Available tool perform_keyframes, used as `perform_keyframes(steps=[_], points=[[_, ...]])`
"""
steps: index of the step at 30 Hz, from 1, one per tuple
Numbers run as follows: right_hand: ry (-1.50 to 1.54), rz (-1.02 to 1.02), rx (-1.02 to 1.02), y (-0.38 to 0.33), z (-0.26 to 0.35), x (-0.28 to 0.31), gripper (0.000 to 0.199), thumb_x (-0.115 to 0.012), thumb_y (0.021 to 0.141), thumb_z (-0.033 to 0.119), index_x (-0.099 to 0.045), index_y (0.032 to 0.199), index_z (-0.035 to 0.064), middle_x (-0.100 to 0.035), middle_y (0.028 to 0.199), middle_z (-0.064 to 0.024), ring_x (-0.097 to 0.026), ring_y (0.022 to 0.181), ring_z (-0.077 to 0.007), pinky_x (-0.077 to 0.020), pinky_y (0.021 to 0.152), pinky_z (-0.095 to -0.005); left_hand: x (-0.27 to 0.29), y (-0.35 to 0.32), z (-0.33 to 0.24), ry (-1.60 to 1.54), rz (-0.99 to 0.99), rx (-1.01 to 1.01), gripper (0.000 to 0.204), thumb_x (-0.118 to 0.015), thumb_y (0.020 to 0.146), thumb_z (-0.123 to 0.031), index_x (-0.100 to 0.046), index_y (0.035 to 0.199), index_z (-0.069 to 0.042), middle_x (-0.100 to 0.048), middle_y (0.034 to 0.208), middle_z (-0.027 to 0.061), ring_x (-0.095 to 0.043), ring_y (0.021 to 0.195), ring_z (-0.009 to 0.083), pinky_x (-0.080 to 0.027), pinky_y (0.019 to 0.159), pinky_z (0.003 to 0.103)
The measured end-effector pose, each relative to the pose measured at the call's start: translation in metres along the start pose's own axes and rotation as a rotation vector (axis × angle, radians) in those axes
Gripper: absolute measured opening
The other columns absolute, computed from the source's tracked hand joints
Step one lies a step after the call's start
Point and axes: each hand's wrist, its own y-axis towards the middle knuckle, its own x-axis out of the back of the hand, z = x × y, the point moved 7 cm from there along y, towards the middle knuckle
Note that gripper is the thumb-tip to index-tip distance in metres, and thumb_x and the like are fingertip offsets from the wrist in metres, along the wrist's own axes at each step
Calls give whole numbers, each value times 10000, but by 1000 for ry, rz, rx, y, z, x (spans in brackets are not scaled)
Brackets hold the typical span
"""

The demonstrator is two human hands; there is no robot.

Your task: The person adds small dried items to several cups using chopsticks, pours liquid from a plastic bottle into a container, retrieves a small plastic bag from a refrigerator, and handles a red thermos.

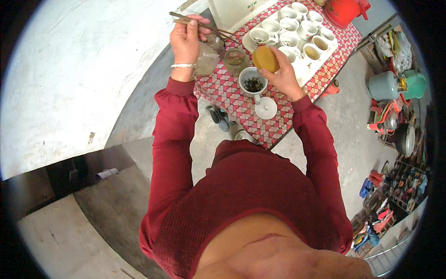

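My left hand is closed around a pair of dark chopsticks, their tips pointing right over the table. Between finger and thumb, my right hand grips a round yellow lid. A glass jar stands uncovered left of that lid, with contents I cannot make out clearly. Nearer to me is a white mug with dark leaves, probably tea, at its bottom. Its handle points toward me, beside a white knobbed lid lying on the table. A clear plastic bag sits next to my left wrist.
Several white cups, some holding leaves or brownish liquid, crowd a white tray at the far right. A red container stands behind it. The table has a heart-patterned cloth. A gas cylinder and shoe racks line the right side.
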Motion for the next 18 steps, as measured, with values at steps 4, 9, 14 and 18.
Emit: perform_keyframes(steps=[4, 9, 14, 18], points=[[-158, 81, 33, 29, -9, -29, 719, -735, 707, 245, -388, 1295, 18, -464, 1249, -201, -478, 1140, -327, -397, 962, -373, 14, -3, -34, 18, -68, -90, 179, -421, 958, -137, -544, 976, -9, -654, 917, 139, -597, 673, 120, -463, 541, 222], [-129, 236, 71, 50, -14, -79, 739, -722, 698, 270, -373, 1304, 30, -449, 1263, -202, -431, 1174, -349, -366, 989, -387, 30, -12, -43, 64, -96, -110, 182, -421, 959, -136, -541, 978, 0, -653, 915, 154, -594, 658, 125, -465, 532, 223], [-199, 350, 67, 57, -32, -109, 786, -725, 666, 255, -349, 1320, 35, -406, 1305, -205, -416, 1190, -356, -369, 991, -389, 44, -14, -37, 100, -129, -94, 177, -426, 958, -136, -542, 980, -3, -657, 911, 138, -595, 655, 119, -465, 532, 223], [-265, 464, 52, 58, -34, -123, 806, -731, 652, 255, -344, 1322, 29, -376, 1333, -212, -398, 1213, -361, -364, 997, -396, 47, -13, -25, 180, -121, -99, 163, -440, 953, -130, -543, 982, -6, -661, 910, 119, -594, 654, 104, -461, 533, 215]])
